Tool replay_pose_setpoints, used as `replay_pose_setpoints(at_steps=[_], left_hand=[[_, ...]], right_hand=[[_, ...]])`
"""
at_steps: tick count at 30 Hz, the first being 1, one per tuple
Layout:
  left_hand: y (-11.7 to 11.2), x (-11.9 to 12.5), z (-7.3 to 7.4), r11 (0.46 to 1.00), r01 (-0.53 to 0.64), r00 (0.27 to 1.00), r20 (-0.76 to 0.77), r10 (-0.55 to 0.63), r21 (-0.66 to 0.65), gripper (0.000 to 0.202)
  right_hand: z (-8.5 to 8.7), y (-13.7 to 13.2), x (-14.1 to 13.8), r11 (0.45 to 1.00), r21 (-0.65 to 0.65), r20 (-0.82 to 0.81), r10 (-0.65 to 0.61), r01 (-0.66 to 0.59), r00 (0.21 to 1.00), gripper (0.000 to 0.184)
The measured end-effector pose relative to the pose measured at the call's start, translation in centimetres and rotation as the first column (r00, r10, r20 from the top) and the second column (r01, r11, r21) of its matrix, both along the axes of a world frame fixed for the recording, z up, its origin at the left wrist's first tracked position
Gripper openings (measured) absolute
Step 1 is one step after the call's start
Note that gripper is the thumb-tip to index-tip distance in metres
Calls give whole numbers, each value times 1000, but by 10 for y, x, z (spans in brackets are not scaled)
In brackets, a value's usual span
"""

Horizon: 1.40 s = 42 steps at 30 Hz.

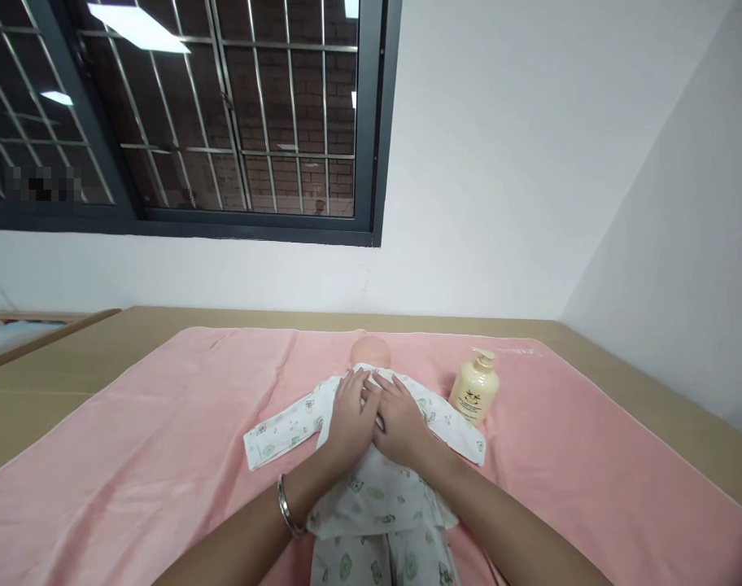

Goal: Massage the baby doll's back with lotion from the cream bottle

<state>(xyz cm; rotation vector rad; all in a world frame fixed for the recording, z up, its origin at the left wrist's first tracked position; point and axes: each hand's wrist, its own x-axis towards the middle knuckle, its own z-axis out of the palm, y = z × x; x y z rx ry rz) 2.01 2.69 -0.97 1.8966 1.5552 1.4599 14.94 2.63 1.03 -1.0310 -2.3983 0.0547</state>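
Note:
A baby doll (371, 352) lies on a pink blanket, its bare head toward the wall. It wears a white patterned top (377, 496) with both sleeves spread sideways, and matching trousers (352, 561). My left hand (351, 415) rests flat on the upper part of the top, fingers stretched toward the head. Beside it my right hand (401, 419) also lies flat there, and the two hands touch at the thumbs. Neither hand holds anything. A silver bangle (289, 506) circles my left wrist. Whether the doll lies face up or face down I cannot tell.
A pale yellow pump bottle (474, 389) stands on the pink blanket (163, 456), close to the right sleeve. The blanket covers a tan surface (664, 399) that meets the white wall (499, 163). A dark-framed window (371, 122) with metal bars is at the upper left.

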Motion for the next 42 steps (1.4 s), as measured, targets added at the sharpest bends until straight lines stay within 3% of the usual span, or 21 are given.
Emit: replay_pose_setpoints(at_steps=[3,5,7,11,13,16,19,22,25,28,32,34,38,40,42], left_hand=[[13,-9,-3,998,-54,996,-76,51,-25,37],[14,-11,-9,994,-109,982,-157,106,-7,38],[10,-10,-15,992,-117,963,-238,126,52,38],[3,-7,-21,983,9,913,-402,67,184,38],[6,-9,-20,988,-18,899,-430,84,156,40],[12,-14,-20,985,-161,899,-402,172,62,45],[11,-15,-21,973,-214,893,-387,229,81,43],[5,-13,-23,975,-107,908,-381,176,197,38],[2,-13,-23,965,25,938,-341,68,260,33],[6,-16,-22,985,-30,963,-260,75,172,33],[11,-18,-21,986,-168,954,-248,166,16,46],[9,-17,-21,989,-140,945,-290,148,48,44],[3,-14,-23,975,35,932,-359,48,221,37],[2,-14,-24,966,72,933,-360,23,249,36],[4,-14,-24,981,2,944,-324,62,194,36]], right_hand=[[-6,9,2,989,-40,-170,-148,143,974,43],[-7,19,6,967,-85,-195,-253,240,948,42],[-4,28,10,946,-121,-129,-316,301,940,45],[1,28,10,918,-110,56,-378,382,924,47],[-2,15,2,919,-45,118,-385,393,915,47],[-7,-9,-9,937,64,184,-349,343,919,49],[-2,-13,-9,956,45,200,-293,290,935,52],[10,8,4,958,-62,162,-266,279,950,49],[13,25,11,920,-116,148,-356,374,923,48],[4,13,5,907,-81,161,-397,413,904,50],[-4,-9,-5,953,-14,137,-298,302,945,52],[-1,-3,-2,950,-79,121,-293,303,948,53],[8,24,10,876,-232,151,-396,422,906,57],[7,23,8,871,-216,174,-410,441,895,57],[3,9,1,903,-145,187,-377,405,907,56]])
